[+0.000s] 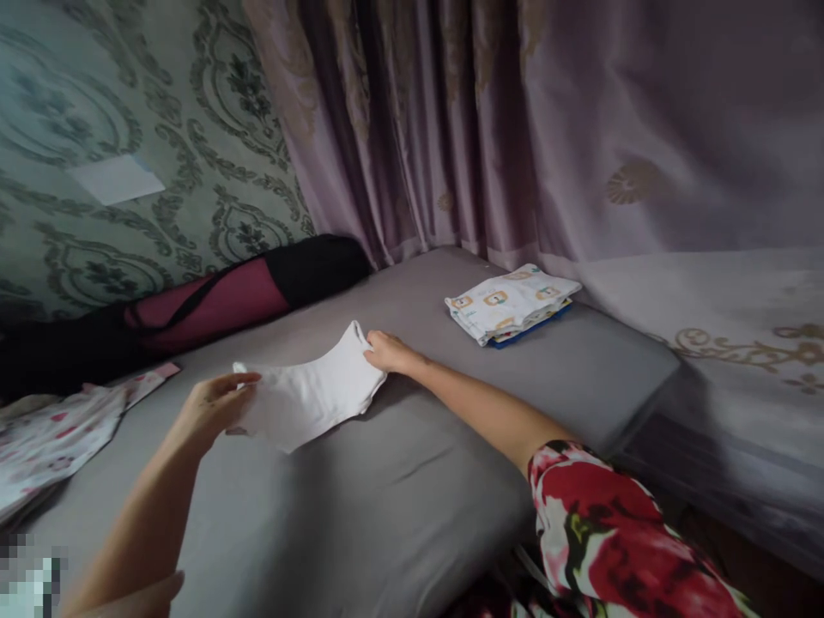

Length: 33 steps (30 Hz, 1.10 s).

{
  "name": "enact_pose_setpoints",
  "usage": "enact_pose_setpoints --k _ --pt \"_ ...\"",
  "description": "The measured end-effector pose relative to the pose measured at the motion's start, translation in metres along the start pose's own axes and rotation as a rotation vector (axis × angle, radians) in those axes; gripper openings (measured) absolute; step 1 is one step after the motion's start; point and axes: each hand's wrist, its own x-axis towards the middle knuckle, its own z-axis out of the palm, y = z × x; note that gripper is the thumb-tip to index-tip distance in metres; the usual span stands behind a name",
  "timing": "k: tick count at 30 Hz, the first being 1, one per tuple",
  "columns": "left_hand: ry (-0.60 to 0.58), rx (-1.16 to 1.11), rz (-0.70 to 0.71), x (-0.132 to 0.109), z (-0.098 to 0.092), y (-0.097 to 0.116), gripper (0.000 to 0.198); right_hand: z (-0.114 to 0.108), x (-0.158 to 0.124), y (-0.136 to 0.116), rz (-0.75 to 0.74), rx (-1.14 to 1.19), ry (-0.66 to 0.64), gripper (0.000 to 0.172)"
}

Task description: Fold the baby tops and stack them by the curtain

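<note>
A white folded cloth garment (pixel 315 386) is stretched between my two hands, low over the grey bed sheet, sagging a little in the middle. At its left end my left hand (pixel 215 403) pinches the edge between thumb and fingers. My right hand (pixel 388 353) grips the opposite end, fingers closed on the layered edge. What kind of garment it is, I cannot make out. Beyond my right hand lies a stack of folded cloths (pixel 515 300), the top one white with orange and green prints, with blue and yellow edges beneath.
A long black and maroon bag (pixel 212 300) lies along the patterned wall. White clothing with red prints (pixel 61 438) is heaped at the left on the grey bed (pixel 412 489). Purple curtains (pixel 463 146) hang along the far and right sides.
</note>
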Motion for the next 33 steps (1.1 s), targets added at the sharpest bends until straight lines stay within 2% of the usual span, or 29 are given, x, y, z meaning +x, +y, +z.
enact_pose_setpoints --k 2,4,8,12,15,17,21,24,29,33 --pt "-0.059 -0.21 -0.037 -0.003 -0.003 0.031 0.049 -0.017 -0.001 0.014 0.004 0.028 0.026 0.026" --pt "-0.024 -0.314 -0.017 -0.005 -0.001 0.063 0.044 -0.041 -0.008 0.033 0.031 0.083 0.044 0.023" --pt "-0.084 -0.488 0.092 -0.005 0.022 0.123 0.041 -0.107 -0.035 0.081 0.135 0.259 0.056 0.027" --pt "-0.156 -0.643 0.21 0.005 0.068 0.176 0.041 -0.171 -0.062 0.135 0.278 0.251 0.176 0.038" --pt "-0.205 -0.757 0.29 0.012 0.115 0.211 0.04 -0.208 -0.072 0.177 0.383 0.067 0.336 0.049" --pt "-0.282 -0.82 0.307 0.014 0.147 0.231 0.043 -0.225 -0.075 0.202 0.403 -0.056 0.383 0.056" --pt "-0.419 -0.89 0.251 0.008 0.202 0.263 0.05 -0.243 -0.075 0.24 0.495 -0.239 0.32 0.053" --pt "-0.485 -0.946 0.224 0.002 0.228 0.275 0.053 -0.246 -0.074 0.259 0.566 -0.322 0.322 0.047" --pt "-0.557 -1.005 0.183 -0.002 0.259 0.272 0.055 -0.243 -0.075 0.281 0.558 -0.42 0.314 0.043" --pt "-0.586 -0.92 0.086 -0.004 0.283 0.258 0.059 -0.224 -0.084 0.291 0.582 -0.506 0.274 0.044"
